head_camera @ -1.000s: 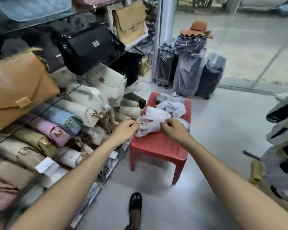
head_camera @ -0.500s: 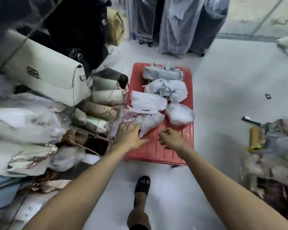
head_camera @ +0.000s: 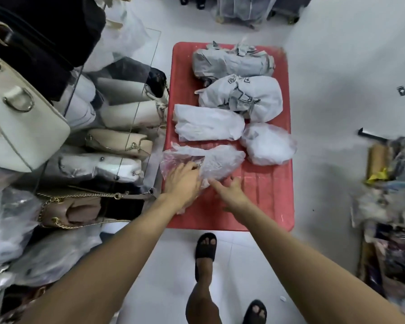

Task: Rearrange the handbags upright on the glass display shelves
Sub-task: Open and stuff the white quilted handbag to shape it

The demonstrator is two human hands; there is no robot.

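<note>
Head view: a plastic-wrapped bag (head_camera: 204, 163) lies flat at the near left corner of the red stool (head_camera: 267, 195), long axis running left to right. The left hand (head_camera: 182, 181) rests on its left end, fingers spread. The right hand (head_camera: 229, 190) touches its near edge, forefinger straight. The left is nearer. The glass shelves (head_camera: 136, 108) stand just left.

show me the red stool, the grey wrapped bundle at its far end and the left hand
red stool (head_camera: 270, 195), head view, bare seat top
grey wrapped bundle (head_camera: 232, 63), head view, middle of wrapping
left hand (head_camera: 181, 181), head view, back of hand
</note>
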